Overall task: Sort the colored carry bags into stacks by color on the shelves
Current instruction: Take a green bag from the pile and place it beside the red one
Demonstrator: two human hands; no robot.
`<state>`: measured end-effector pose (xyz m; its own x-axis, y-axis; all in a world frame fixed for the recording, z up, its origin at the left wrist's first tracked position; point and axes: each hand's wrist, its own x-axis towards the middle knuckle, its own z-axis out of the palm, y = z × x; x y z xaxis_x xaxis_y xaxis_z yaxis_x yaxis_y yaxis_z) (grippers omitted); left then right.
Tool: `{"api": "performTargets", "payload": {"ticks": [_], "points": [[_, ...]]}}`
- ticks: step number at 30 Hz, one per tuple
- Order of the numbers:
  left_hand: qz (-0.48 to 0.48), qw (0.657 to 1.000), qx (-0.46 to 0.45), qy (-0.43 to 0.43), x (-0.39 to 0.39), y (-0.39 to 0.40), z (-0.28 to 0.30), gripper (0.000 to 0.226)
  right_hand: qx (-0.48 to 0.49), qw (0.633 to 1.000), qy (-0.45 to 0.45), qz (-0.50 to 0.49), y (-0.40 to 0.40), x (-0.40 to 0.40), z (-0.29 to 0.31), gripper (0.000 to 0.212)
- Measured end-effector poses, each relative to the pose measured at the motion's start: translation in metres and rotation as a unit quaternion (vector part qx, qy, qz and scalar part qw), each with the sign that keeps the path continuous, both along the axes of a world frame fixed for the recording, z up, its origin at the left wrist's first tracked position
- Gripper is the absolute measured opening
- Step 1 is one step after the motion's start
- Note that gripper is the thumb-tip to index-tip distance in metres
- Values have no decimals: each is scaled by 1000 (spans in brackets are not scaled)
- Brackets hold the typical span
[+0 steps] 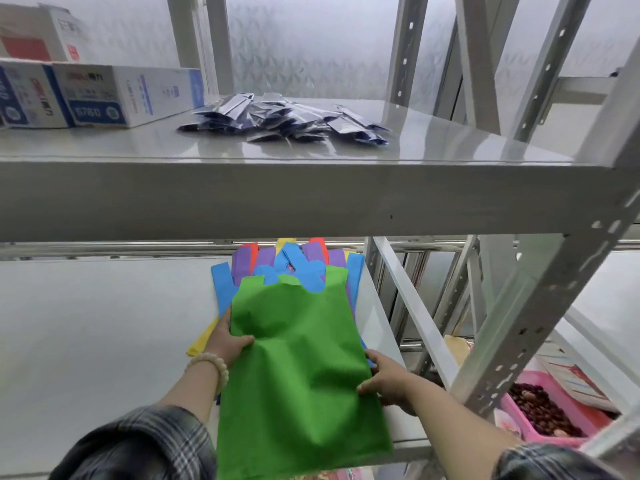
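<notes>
Much of the pile of coloured bags (294, 265) is hidden: the large green non-woven carry bag (298, 368) lies over it, and the front edge of the grey metal upper shelf (277, 199) cuts off its far ends, so only blue, purple, red and yellow handles and edges show beyond the hands, and how many bags lie there cannot be told. A yellow bag's corner (202, 341) sticks out just left of the left hand (225, 341). The left hand grips the green bag's left edge, thumb curled on top and fingers hidden underneath; the right hand (388, 379) pinches its right edge, thumb on top, the other fingers mostly out of sight behind the fabric. Between the two hands the green bag is matte, softly creased, with a scooped neckline and two handle tabs at its far end; its near end hangs past the lower white shelf (104, 323) toward the person and is cut off by the frame's bottom edge. Above the hands, on the upper shelf, lie silvery-blue foil packets (284, 119) and white printed cartons (97, 95) (their lettering is too blurred to read). Right of the right hand, past the shelf post, a pink plastic basket (550, 407) holds dark red round things that are hard to identify.
</notes>
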<state>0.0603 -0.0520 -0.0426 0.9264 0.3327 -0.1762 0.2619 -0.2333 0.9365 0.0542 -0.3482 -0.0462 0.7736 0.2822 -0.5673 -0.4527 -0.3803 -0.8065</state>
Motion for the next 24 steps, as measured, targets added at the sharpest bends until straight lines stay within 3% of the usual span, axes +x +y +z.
{"api": "performTargets", "payload": {"ticks": [6,12,17,20,24], "points": [[9,997,-62,41,-6,1,5,72,36,999,-21,-33,9,10,3,66],[0,999,-15,40,-20,-7,11,68,13,997,66,31,6,1,-2,63],[-31,994,-61,86,-30,-2,6,73,-33,992,81,87,4,-1,-4,49],[-44,993,-37,106,-26,1,-4,83,-46,992,74,94,6,-2,-1,50],[-48,994,26,92,-32,-8,12,70,-55,992,64,96,6,-4,2,56]]}}
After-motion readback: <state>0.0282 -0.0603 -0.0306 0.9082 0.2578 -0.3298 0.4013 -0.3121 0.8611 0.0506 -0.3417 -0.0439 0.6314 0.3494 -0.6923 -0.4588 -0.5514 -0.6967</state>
